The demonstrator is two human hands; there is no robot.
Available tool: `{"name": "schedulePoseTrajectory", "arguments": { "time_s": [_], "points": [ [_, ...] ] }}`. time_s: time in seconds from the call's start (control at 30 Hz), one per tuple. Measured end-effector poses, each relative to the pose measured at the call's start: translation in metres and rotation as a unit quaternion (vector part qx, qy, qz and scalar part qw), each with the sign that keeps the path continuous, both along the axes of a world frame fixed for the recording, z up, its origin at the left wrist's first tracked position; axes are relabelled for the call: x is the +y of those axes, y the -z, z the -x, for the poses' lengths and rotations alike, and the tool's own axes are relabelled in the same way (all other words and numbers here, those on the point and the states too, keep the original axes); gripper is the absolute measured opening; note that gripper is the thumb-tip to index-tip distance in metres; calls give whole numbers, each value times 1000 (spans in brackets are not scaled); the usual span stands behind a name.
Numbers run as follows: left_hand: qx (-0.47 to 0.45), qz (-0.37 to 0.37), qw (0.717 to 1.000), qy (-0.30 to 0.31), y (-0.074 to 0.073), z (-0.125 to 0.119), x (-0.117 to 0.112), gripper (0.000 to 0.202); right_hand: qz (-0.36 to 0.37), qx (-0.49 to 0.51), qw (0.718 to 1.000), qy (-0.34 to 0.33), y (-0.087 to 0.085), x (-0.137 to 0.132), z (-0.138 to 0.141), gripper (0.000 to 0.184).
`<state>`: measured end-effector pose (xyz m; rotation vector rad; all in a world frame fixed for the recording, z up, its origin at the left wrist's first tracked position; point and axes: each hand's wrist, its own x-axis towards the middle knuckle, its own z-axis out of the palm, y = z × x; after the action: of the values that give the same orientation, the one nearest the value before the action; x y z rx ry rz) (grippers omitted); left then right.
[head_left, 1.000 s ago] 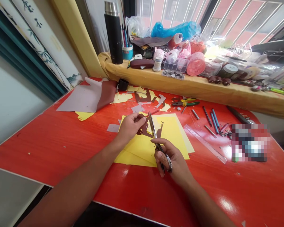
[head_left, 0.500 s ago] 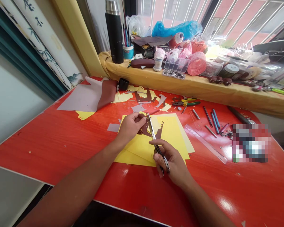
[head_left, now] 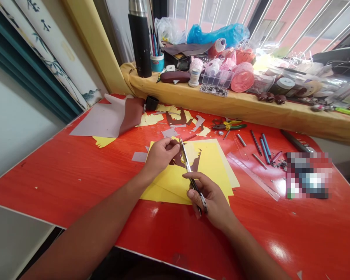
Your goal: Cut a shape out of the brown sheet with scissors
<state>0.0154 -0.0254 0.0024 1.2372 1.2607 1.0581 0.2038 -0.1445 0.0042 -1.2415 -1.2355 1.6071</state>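
so, the right hand (head_left: 208,198) pinches the scissors (head_left: 189,173), blades running away and slightly left toward the brown cut-out (head_left: 177,160) that the left hand (head_left: 161,155) pinches against yellow card (head_left: 212,171).

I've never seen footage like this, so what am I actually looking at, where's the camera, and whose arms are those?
The camera is worn on a person's head and looks forward and down, so those bare arms are the wearer's own. The right hand holds scissors, their blades over a dark brown cut-out. The left hand rests on that cut-out, above yellow sheets. These lie on a red table, along with a ruler and pliers.
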Motion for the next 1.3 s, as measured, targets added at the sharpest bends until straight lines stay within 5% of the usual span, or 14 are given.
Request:
{"name": "schedulePoseTrajectory", "arguments": {
  "time_s": [1.3],
  "points": [
    [14,3,1000,-1,-3,0,0,22,5,-3,1000,9,-3,0,0,40]
  ]
}}
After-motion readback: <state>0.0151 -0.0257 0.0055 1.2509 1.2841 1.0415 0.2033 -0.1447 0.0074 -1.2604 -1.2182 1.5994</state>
